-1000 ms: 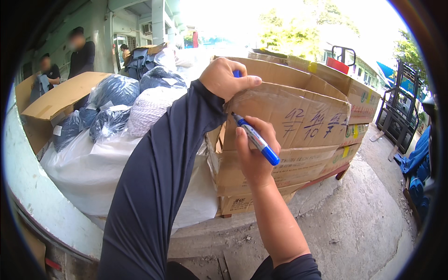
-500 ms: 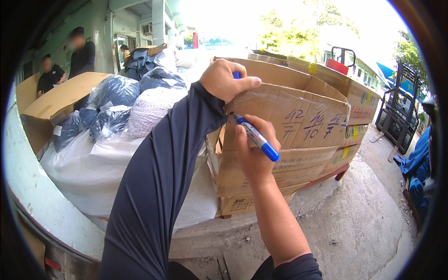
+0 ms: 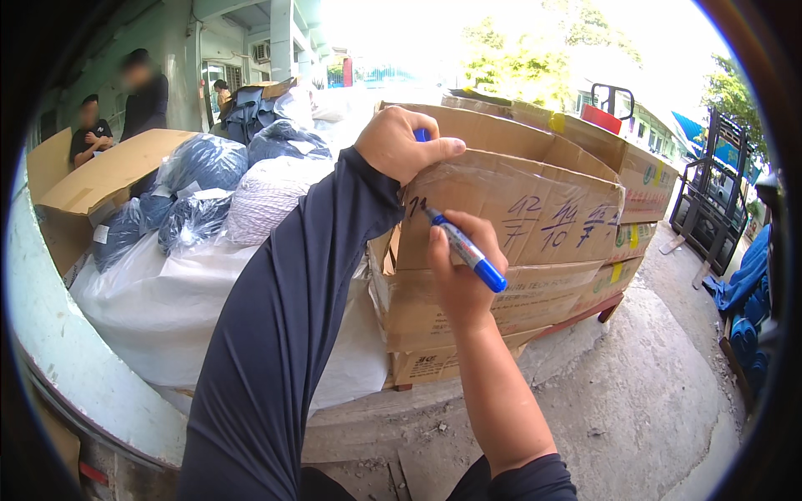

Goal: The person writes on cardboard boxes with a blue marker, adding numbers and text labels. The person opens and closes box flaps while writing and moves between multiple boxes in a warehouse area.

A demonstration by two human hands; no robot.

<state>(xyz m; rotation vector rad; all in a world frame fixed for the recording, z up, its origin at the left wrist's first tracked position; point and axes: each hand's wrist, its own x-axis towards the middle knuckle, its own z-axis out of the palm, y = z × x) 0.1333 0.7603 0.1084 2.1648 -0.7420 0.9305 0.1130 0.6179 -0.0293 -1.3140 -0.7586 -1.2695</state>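
My right hand [image 3: 466, 265] is closed round a blue-and-white marker pen [image 3: 469, 252], its tip pressed against the side of a cardboard box [image 3: 476, 200]. Fresh dark strokes show at the tip, left of an older row of handwritten marks. At the box's upper left corner, my left hand [image 3: 401, 144] grips the top edge, thumb lying along the rim. A small blue piece, which looks like the marker's cap [image 3: 423, 134], sticks out between its fingers. The box stands open at the top, with clear tape along its upper side; its inside bottom is hidden.
Bagged yarn-like bundles [image 3: 205, 163] lie on a large white sack [image 3: 184, 309] to the left. More cartons [image 3: 647, 179] stand behind the box, above a red pallet [image 3: 585, 316]. A forklift [image 3: 714, 188] is at right, blue cloth [image 3: 748, 292] near it. Several people stand far left.
The marker tip has moved slightly right and down, leaving new dark strokes on the carton. My left hand keeps its grip on the rim.
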